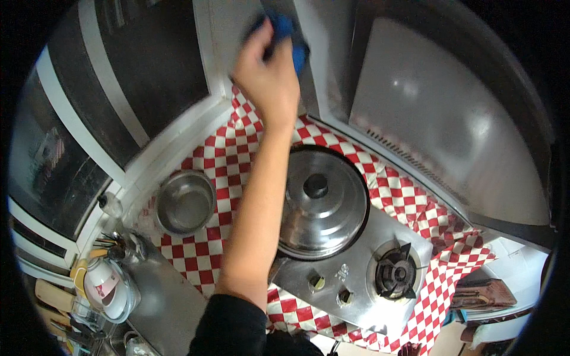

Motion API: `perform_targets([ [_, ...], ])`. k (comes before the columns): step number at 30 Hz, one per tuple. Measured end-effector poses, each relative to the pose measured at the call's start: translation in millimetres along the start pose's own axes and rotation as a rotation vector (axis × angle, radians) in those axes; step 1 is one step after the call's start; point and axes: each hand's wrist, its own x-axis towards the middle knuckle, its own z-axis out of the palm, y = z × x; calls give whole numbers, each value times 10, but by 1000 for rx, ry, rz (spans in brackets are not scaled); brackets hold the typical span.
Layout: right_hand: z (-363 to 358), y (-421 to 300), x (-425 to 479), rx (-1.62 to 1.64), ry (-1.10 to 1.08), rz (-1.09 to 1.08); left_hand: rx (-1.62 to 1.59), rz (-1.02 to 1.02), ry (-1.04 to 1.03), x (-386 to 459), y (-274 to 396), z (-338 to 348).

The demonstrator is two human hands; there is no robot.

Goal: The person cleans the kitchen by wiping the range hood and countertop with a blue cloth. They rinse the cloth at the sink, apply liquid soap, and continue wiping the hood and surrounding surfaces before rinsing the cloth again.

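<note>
My left hand [269, 75] is raised at the top of the view, its bare forearm stretched across the counter. Its fingers grip a blue cloth [280, 26], blurred, at the grey wall surface beside the steel range hood [414, 102]; contact is unclear. Below the forearm, a large pan with a domed steel lid [318, 218] and black knob sits on the gas stove [307, 269], partly hidden by the arm. At the bottom right edge, the fingers of my right hand [409, 349] show at the checked tablecloth; the rest is cut off.
A steel bowl [186, 204] rests on the red-and-white checked cloth [227, 164], left of the arm. A bare burner [398, 271] is right of the pan. Stacked dishes [109, 289] and utensils [118, 247] stand lower left. Window frames [164, 120] line the left.
</note>
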Motion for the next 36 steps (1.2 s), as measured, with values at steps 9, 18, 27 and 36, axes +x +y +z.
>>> perform_targets([
  [9, -318, 42, 257, 11, -31, -61, -141, -448, 47, -1126, -605, 123],
  [18, -692, 213, 332, 65, -134, -146, 5, -631, 23, -773, -420, 158],
  [27, -636, 168, 164, 80, 1, -47, -246, -220, 45, 592, 1209, 109],
  [36, 25, -317, -222, 108, 50, 32, -280, -188, 89, 404, 712, 130],
])
